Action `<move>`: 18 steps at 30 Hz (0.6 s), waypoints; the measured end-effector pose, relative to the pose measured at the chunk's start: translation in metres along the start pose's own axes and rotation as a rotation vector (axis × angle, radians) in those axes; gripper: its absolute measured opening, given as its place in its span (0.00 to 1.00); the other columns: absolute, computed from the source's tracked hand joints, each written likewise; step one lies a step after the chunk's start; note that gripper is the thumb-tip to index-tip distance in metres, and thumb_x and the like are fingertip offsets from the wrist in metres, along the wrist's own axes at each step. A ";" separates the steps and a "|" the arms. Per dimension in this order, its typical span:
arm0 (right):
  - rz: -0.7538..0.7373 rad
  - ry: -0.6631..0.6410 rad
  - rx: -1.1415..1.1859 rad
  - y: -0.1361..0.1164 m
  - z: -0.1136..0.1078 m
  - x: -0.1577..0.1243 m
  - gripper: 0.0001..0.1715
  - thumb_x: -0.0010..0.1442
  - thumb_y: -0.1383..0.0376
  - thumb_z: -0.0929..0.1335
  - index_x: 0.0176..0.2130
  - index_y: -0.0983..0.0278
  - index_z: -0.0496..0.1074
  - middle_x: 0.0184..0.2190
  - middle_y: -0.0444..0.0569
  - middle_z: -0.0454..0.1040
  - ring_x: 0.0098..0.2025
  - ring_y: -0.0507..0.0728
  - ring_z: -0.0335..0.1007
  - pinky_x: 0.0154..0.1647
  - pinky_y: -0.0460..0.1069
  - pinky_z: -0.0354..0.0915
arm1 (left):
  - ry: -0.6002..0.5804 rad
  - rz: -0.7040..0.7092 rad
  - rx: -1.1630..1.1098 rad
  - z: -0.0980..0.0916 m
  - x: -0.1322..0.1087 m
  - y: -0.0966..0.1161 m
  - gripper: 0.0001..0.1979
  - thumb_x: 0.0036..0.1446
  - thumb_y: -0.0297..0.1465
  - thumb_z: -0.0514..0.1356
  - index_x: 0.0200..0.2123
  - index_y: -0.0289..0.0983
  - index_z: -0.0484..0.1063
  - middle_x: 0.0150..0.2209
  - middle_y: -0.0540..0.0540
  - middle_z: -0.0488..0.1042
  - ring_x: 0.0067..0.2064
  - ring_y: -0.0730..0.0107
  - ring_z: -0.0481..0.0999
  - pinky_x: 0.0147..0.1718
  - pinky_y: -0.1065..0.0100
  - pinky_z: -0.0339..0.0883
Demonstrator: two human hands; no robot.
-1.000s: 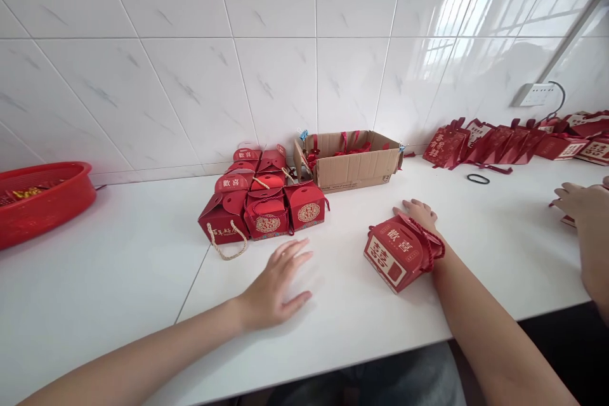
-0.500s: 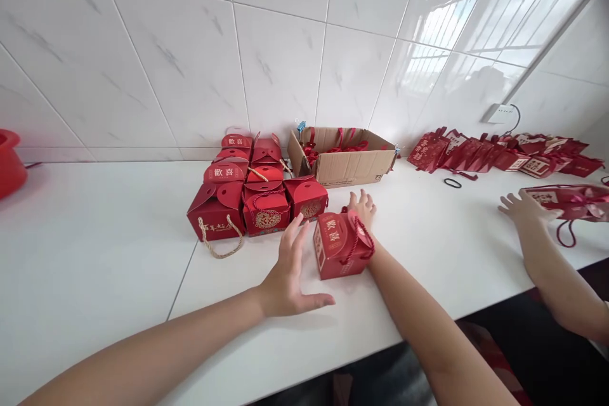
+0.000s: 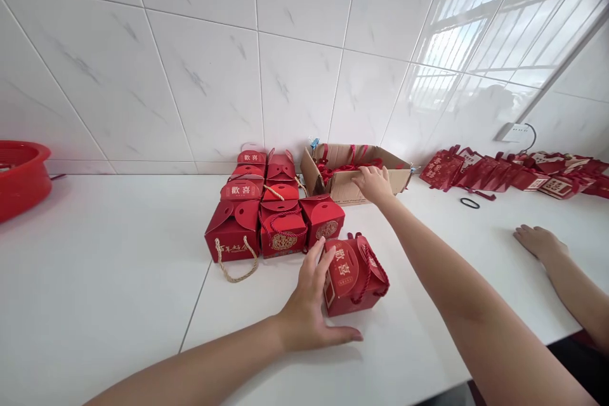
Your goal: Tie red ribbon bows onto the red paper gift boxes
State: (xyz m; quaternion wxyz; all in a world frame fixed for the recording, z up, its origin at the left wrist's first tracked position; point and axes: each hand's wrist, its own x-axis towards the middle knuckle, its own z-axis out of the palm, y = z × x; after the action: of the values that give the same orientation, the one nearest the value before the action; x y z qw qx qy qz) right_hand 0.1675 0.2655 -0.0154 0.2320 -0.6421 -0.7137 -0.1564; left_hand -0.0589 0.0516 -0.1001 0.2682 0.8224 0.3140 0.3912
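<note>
My left hand [image 3: 314,311] rests on its side on the white table, thumb and fingers spread around the left side of a red gift box [image 3: 349,276] with a dark red rope handle. Its fingertips are close to the box; whether they touch cannot be told. My right hand [image 3: 374,184] is at the front wall of the cardboard box [image 3: 342,189], fingers stretched over its rim and nothing visible in them. Red ribbons [image 3: 368,162] lie inside that box. Left of it stand several red gift boxes [image 3: 233,228] in rows, some with tan rope handles.
A red plastic basin [image 3: 28,181] stands at the far left. Along the wall at right lie several red gift bags [image 3: 504,174] and a black ring [image 3: 469,203]. Another person's hand [image 3: 540,242] rests on the table at right. A power socket [image 3: 511,132] is on the tiled wall.
My right hand has moved from behind the red gift box up to the cardboard box. My left hand is closer to the gift box. The other person's hand no longer touches a red bag.
</note>
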 end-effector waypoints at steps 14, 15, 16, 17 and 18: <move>0.470 0.517 0.346 0.009 0.000 -0.035 0.16 0.59 0.57 0.63 0.37 0.62 0.76 0.64 0.55 0.51 0.67 0.69 0.38 0.61 0.68 0.42 | -0.002 -0.057 -0.054 0.000 0.001 -0.001 0.63 0.38 0.48 0.70 0.65 0.51 0.27 0.66 0.36 0.25 0.67 0.37 0.32 0.58 0.37 0.46; 0.505 0.453 0.373 0.018 -0.002 -0.036 0.16 0.58 0.56 0.64 0.37 0.62 0.76 0.64 0.55 0.52 0.67 0.69 0.36 0.61 0.70 0.40 | 0.000 -0.063 -0.059 0.000 0.001 -0.001 0.63 0.38 0.48 0.70 0.65 0.51 0.27 0.66 0.36 0.25 0.67 0.37 0.31 0.59 0.37 0.45; 0.515 0.387 0.399 0.026 -0.003 -0.036 0.16 0.58 0.57 0.64 0.37 0.61 0.76 0.64 0.54 0.54 0.67 0.69 0.36 0.61 0.71 0.37 | 0.004 -0.071 -0.061 0.000 0.001 -0.001 0.63 0.38 0.48 0.70 0.65 0.51 0.27 0.67 0.36 0.25 0.67 0.38 0.30 0.59 0.36 0.45; 0.505 0.328 0.420 0.032 -0.004 -0.036 0.15 0.58 0.57 0.63 0.39 0.60 0.76 0.62 0.54 0.58 0.67 0.68 0.39 0.61 0.72 0.34 | 0.007 -0.079 -0.061 0.000 0.001 -0.002 0.63 0.38 0.48 0.70 0.65 0.51 0.27 0.67 0.37 0.25 0.67 0.38 0.30 0.59 0.36 0.44; 0.490 0.279 0.436 0.035 -0.006 -0.034 0.15 0.59 0.59 0.62 0.40 0.60 0.75 0.60 0.53 0.62 0.66 0.67 0.43 0.61 0.72 0.32 | 0.009 -0.085 -0.061 0.000 0.001 -0.002 0.63 0.38 0.48 0.70 0.65 0.51 0.27 0.67 0.36 0.26 0.67 0.38 0.30 0.59 0.36 0.44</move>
State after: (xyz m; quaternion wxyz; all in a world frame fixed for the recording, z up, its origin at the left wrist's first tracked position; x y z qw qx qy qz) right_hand 0.2055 0.2380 -0.0313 0.4896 -0.7021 -0.5164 -0.0263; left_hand -0.0587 0.0536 -0.1006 0.3080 0.7981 0.3377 0.3926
